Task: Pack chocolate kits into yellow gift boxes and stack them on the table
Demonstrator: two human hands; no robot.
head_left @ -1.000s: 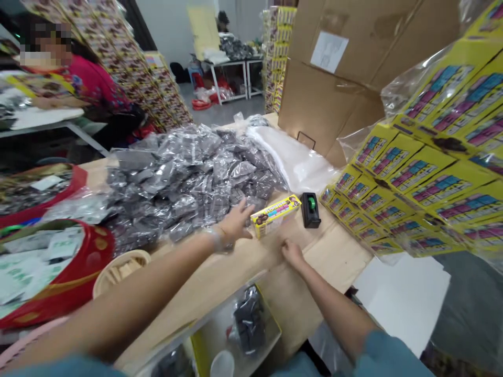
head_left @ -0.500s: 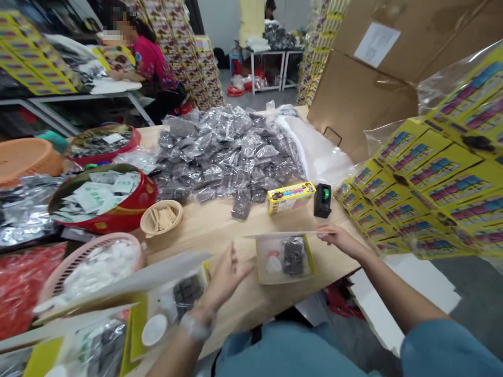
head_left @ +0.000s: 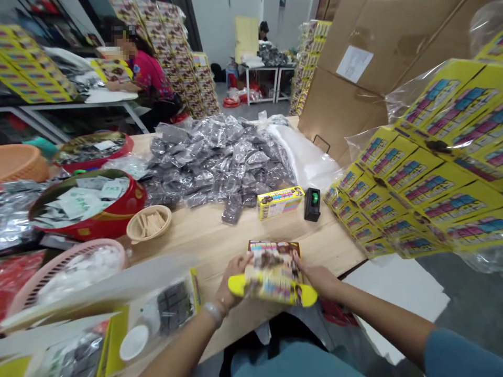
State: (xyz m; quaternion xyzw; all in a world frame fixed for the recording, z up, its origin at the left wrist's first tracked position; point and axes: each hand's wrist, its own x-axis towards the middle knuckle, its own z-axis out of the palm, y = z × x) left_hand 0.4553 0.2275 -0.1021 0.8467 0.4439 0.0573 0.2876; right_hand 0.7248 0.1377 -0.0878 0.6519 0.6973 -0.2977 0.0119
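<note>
Between my hands is a printed yellow carton (head_left: 273,267), its lid laid over the top and a yellow flap with rounded ends sticking out toward me. My left hand (head_left: 234,275) grips its left side, and my right hand (head_left: 308,272) its right side; both are slightly blurred. The carton's contents are hidden under the lid. To the left of my left forearm lie open cartons (head_left: 113,335) holding dark block packs (head_left: 175,306) and a round white cup (head_left: 134,342). Beyond the carton stand a closed yellow box (head_left: 280,203) and a black tape dispenser (head_left: 312,204).
A heap of grey plastic-wrapped packs (head_left: 220,157) covers the table's far side. At left are a red tub of sachets (head_left: 133,201), a bowl of wooden sticks (head_left: 151,222) and a pink basket (head_left: 29,283). Wrapped yellow boxes (head_left: 424,183) are stacked at right. A person (head_left: 149,73) sits behind.
The carton's raised lid has come down over its contents, with the printed side now up. My left hand has moved from beside the carton onto its left side; the view has shifted slightly.
</note>
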